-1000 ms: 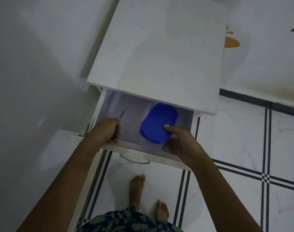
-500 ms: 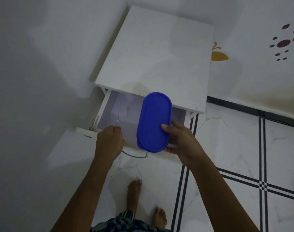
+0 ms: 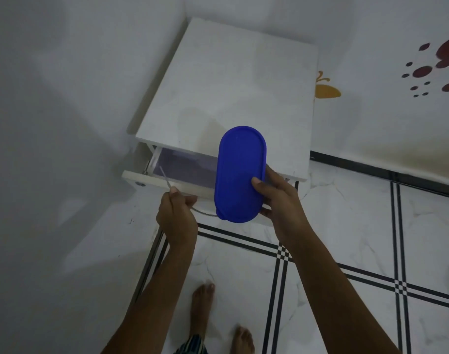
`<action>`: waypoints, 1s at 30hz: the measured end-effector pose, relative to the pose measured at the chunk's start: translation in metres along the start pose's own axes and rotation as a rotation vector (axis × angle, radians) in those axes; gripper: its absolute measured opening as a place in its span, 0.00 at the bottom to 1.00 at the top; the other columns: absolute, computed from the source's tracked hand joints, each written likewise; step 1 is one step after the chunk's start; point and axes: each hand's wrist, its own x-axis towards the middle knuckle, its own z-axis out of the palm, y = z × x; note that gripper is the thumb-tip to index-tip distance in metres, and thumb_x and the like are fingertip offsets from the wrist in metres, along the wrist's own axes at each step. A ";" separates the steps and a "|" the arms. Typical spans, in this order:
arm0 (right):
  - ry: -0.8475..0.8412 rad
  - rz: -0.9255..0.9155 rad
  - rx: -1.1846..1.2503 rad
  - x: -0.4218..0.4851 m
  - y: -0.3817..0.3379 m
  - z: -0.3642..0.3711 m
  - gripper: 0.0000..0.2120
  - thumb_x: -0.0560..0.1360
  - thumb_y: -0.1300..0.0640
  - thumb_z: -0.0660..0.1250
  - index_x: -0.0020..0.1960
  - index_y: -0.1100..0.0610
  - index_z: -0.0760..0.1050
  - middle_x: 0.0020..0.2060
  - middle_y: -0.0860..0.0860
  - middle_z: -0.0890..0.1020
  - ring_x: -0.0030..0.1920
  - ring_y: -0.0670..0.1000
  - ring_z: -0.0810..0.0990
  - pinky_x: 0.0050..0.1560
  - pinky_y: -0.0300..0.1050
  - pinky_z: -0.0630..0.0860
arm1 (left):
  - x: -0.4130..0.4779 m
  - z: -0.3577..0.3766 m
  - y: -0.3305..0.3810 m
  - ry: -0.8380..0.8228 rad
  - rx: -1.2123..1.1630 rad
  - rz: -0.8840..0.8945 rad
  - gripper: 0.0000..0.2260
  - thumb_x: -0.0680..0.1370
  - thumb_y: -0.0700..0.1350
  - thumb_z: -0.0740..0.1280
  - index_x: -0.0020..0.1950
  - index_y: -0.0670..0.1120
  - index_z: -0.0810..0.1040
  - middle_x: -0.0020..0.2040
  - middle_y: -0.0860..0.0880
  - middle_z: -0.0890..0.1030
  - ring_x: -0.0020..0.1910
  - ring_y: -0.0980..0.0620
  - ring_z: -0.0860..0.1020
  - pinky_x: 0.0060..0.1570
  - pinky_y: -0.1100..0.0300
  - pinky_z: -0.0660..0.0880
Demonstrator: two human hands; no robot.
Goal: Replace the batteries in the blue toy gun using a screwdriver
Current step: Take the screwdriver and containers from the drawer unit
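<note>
The blue box (image 3: 240,175), at frame centre, is clamped at one edge by the right hand (image 3: 279,208); it could be dropped. The screwdriver (image 3: 165,178) is pinched by the left hand (image 3: 176,215), just left of it.

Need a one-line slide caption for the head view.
Right hand holds a blue-lidded oval container over the open drawer of a white cabinet; left hand grips a thin screwdriver.
</note>
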 end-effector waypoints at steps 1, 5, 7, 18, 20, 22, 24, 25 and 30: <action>0.000 -0.004 -0.005 0.003 -0.001 0.000 0.23 0.78 0.60 0.66 0.72 0.50 0.70 0.64 0.49 0.79 0.60 0.54 0.79 0.46 0.44 0.83 | 0.003 0.005 0.003 0.008 -0.020 -0.008 0.14 0.82 0.44 0.54 0.44 0.42 0.76 0.41 0.44 0.82 0.40 0.53 0.79 0.49 0.60 0.75; 0.006 -0.005 -0.003 0.014 -0.004 -0.001 0.22 0.79 0.61 0.65 0.72 0.52 0.70 0.63 0.51 0.79 0.60 0.55 0.79 0.45 0.43 0.83 | 0.013 0.025 0.015 -0.039 -0.061 -0.011 0.15 0.83 0.45 0.54 0.54 0.39 0.77 0.47 0.48 0.81 0.43 0.58 0.77 0.44 0.69 0.70; 0.028 0.003 0.011 0.019 -0.005 0.000 0.22 0.79 0.61 0.65 0.72 0.52 0.70 0.63 0.52 0.79 0.60 0.55 0.79 0.44 0.43 0.84 | 0.016 0.032 0.017 -0.087 -0.058 -0.003 0.14 0.83 0.46 0.54 0.54 0.42 0.77 0.45 0.51 0.79 0.43 0.60 0.75 0.42 0.68 0.69; 0.090 0.027 0.046 0.037 -0.011 -0.004 0.23 0.79 0.58 0.66 0.73 0.51 0.69 0.63 0.51 0.79 0.59 0.55 0.80 0.44 0.45 0.83 | 0.034 0.050 0.025 -0.233 -0.009 0.052 0.13 0.83 0.47 0.53 0.45 0.50 0.74 0.42 0.54 0.79 0.41 0.61 0.75 0.42 0.71 0.69; 0.099 0.042 0.049 0.032 -0.012 -0.006 0.23 0.79 0.58 0.66 0.73 0.51 0.69 0.63 0.52 0.79 0.59 0.56 0.80 0.44 0.45 0.84 | 0.033 0.045 0.031 -0.283 0.044 0.029 0.15 0.83 0.46 0.53 0.40 0.47 0.73 0.38 0.47 0.80 0.36 0.55 0.78 0.42 0.63 0.75; 0.111 0.054 0.043 0.022 -0.020 -0.008 0.23 0.79 0.58 0.66 0.73 0.51 0.69 0.62 0.52 0.79 0.58 0.55 0.80 0.43 0.44 0.83 | 0.031 0.040 0.047 -0.354 0.102 0.021 0.17 0.82 0.46 0.53 0.34 0.46 0.70 0.31 0.44 0.75 0.29 0.50 0.74 0.37 0.55 0.75; 0.115 0.068 0.018 0.007 -0.031 -0.011 0.23 0.79 0.57 0.66 0.73 0.51 0.69 0.61 0.52 0.80 0.58 0.55 0.80 0.43 0.43 0.83 | 0.023 0.032 0.070 -0.430 0.235 0.092 0.13 0.76 0.47 0.53 0.32 0.48 0.67 0.33 0.43 0.72 0.32 0.45 0.70 0.37 0.51 0.71; 0.125 0.074 0.007 -0.004 -0.036 -0.013 0.23 0.79 0.57 0.66 0.73 0.51 0.69 0.61 0.52 0.80 0.57 0.54 0.80 0.44 0.44 0.83 | 0.018 0.029 0.082 -0.460 0.261 0.101 0.11 0.73 0.46 0.52 0.32 0.48 0.68 0.33 0.43 0.72 0.33 0.46 0.70 0.36 0.52 0.69; 0.239 0.075 0.037 -0.074 -0.081 -0.027 0.23 0.79 0.56 0.67 0.73 0.51 0.69 0.61 0.52 0.81 0.58 0.56 0.80 0.47 0.47 0.82 | -0.032 0.021 0.157 -0.679 0.282 -0.035 0.13 0.79 0.39 0.54 0.41 0.41 0.76 0.31 0.46 0.73 0.29 0.51 0.69 0.27 0.61 0.69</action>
